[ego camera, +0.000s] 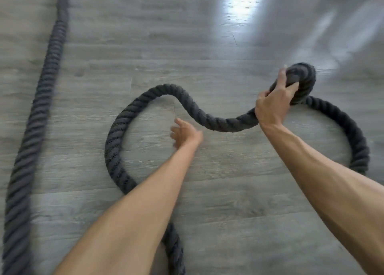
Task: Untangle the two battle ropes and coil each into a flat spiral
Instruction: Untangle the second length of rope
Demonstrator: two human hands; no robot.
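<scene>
A thick dark twisted battle rope point(187, 102) snakes across the grey floor in an S-shaped bend. My right hand point(274, 104) grips its tightly curled end point(301, 81) at the upper right, where the rope wraps round its smooth capped tip. From there the rope loops wide to the right point(357, 141) and passes behind my right forearm. My left hand point(185, 134) hovers, blurred, with fingers spread, inside the left loop and holds nothing. A second dark rope point(39, 100) runs nearly straight along the left side, apart from the first.
The floor is grey wood-look planks point(145, 46). A bright glare of light point(241, 6) lies on it at the top middle. The first rope continues down under my left forearm to the bottom edge point(174, 254).
</scene>
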